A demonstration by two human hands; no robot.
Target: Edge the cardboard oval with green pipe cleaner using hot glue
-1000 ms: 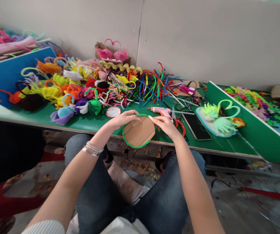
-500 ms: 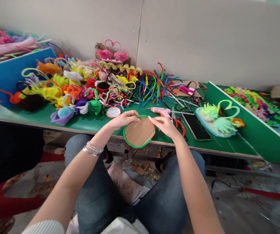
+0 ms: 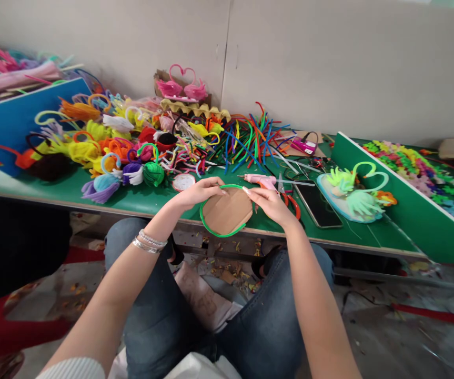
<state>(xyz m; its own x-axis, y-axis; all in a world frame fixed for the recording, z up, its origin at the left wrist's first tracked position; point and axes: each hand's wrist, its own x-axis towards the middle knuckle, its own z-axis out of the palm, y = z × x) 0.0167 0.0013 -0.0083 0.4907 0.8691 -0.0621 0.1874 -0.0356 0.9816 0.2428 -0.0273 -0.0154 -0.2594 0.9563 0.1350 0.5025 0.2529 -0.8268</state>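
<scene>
A round cardboard disc (image 3: 227,211) is held up over the table's front edge. A green pipe cleaner (image 3: 215,233) runs along most of its rim; the lower right of the edge shows bare cardboard. My left hand (image 3: 202,192) grips the disc at its upper left, thumb and fingers closed on the rim. At the upper right, my right hand (image 3: 268,202) pinches the rim and the green strip. Just behind the right hand lie a pink glue gun (image 3: 259,180) with a glue stick in it and red-handled scissors (image 3: 294,206).
Pipe-cleaner swans (image 3: 110,142) crowd the left of the green table (image 3: 148,202). Loose pipe cleaners (image 3: 254,139) lie at the back. A phone (image 3: 318,205) and a pale green swan pair (image 3: 356,197) stand right, before a green divider (image 3: 400,200). A small white round lid (image 3: 183,182) lies behind my left hand.
The disc has risen and tilted very slightly, its lower edge a little higher. Both hands keep their grip on the rim, the right fingers shifted slightly.
</scene>
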